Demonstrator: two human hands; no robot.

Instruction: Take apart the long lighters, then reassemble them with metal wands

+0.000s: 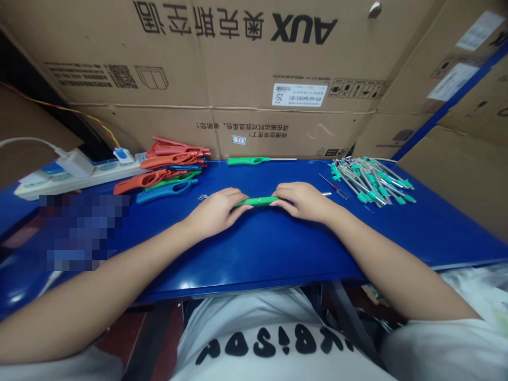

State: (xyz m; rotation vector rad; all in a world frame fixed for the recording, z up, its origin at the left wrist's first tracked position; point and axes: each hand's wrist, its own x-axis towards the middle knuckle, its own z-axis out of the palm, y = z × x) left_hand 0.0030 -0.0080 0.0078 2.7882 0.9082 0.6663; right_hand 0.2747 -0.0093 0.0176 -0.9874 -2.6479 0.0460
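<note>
Both hands rest on the blue table (254,248) and grip one green lighter body (257,201) lying crosswise between them. My left hand (216,211) is closed round its left end. My right hand (304,200) is closed round its right end, where a short metal tip (327,194) pokes out past the fingers. A small red-handled screwdriver (333,186) lies just right of my right hand.
A pile of red, green and blue plastic shells (166,169) lies at the back left beside a white power strip (71,177). One finished green lighter (254,160) lies at the back. Several teal-ended metal rods (373,180) are heaped at the back right. Cardboard boxes (254,74) wall the rear.
</note>
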